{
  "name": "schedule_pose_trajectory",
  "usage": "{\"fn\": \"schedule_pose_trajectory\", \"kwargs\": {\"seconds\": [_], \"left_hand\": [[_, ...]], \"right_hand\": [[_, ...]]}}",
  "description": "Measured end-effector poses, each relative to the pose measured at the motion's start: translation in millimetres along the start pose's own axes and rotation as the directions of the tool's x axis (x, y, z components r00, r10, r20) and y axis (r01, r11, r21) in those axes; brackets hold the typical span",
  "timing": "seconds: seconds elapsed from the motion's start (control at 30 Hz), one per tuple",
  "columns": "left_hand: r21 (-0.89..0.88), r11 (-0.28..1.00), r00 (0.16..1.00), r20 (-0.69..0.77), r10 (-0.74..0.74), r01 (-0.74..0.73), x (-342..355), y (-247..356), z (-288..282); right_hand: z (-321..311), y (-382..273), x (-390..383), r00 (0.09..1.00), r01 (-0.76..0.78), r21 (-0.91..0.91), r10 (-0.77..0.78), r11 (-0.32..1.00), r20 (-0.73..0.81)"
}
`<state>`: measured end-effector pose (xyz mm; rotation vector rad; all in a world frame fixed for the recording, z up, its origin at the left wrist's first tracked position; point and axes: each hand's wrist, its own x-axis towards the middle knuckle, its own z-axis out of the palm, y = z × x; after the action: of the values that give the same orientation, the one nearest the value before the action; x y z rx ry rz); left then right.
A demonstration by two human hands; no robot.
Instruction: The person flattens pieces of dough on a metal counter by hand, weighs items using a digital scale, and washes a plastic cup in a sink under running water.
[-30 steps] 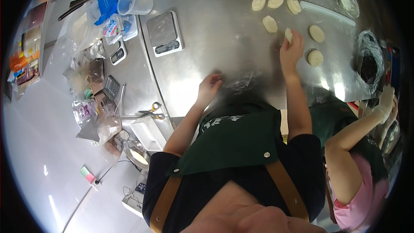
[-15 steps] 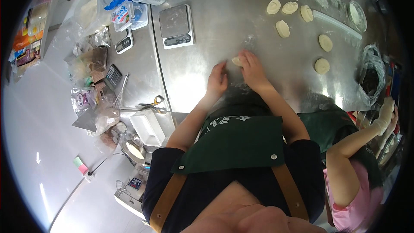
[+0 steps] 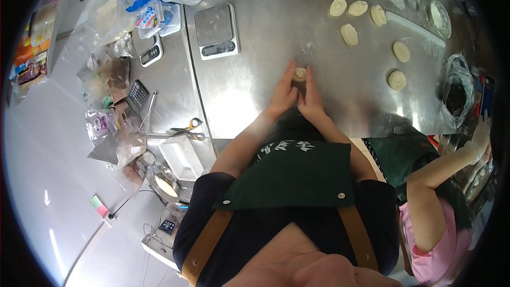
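Note:
A small, pale piece of dough (image 3: 300, 74) rests on the steel table between my two hands. My left hand (image 3: 284, 93) flanks it on the left, and my right hand (image 3: 312, 93) flanks it on the right. Both have long, fairly straight fingers pressed to the sides of the dough, with the thumbs close together on the near side. Farther right lie several oval dough pieces with raised rims, such as one dough piece (image 3: 349, 34). Two flatter, smoother dough rounds sit nearer, including this dough round (image 3: 397, 80).
A kitchen scale (image 3: 218, 32) stands left of my hands. Beyond the table seam are scissors (image 3: 188, 127), a whisk (image 3: 150, 110), a calculator (image 3: 138, 94) and bags. A white strip (image 3: 416, 29) and a flour bowl (image 3: 440, 19) lie right. A gloved co-worker's arm (image 3: 446, 170) is beside me.
My left hand has moved right to meet the dough, and my right hand has shifted off its top to its right side. The dough has moved slightly right and turned.

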<state>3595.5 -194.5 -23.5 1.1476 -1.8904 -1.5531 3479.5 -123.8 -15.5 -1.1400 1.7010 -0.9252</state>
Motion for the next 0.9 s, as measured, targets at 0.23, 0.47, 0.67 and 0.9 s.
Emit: {"fn": "schedule_pose_trajectory", "kwargs": {"seconds": [0.23, 0.47, 0.67, 0.9], "left_hand": [[-0.14, 0.99, 0.998, -0.068, -0.005, -0.004, 11.3, -6.0, -0.3], [0.182, 0.98, 0.995, 0.065, 0.071, -0.082, 6.3, 14.4, -14.5], [0.508, 0.776, 0.92, 0.308, 0.242, -0.374, -13.1, -0.5, -20.7], [0.55, 0.729, 0.907, 0.334, 0.257, -0.408, -12.1, -3.1, -21.2]], "right_hand": [[-2.8, 8.3, 4.8, 0.99, 0.114, 0.002, -0.114, 0.993, -0.082], [-15.6, 0.7, 4.5, 0.968, 0.243, -0.12, -0.248, 0.963, -0.033], [-14.5, 11.7, 2.0, 0.867, 0.486, -0.529, -0.459, 0.696, 0.193], [-11.7, 10.4, 4.0, 0.895, 0.445, -0.59, -0.354, 0.674, 0.271]]}}
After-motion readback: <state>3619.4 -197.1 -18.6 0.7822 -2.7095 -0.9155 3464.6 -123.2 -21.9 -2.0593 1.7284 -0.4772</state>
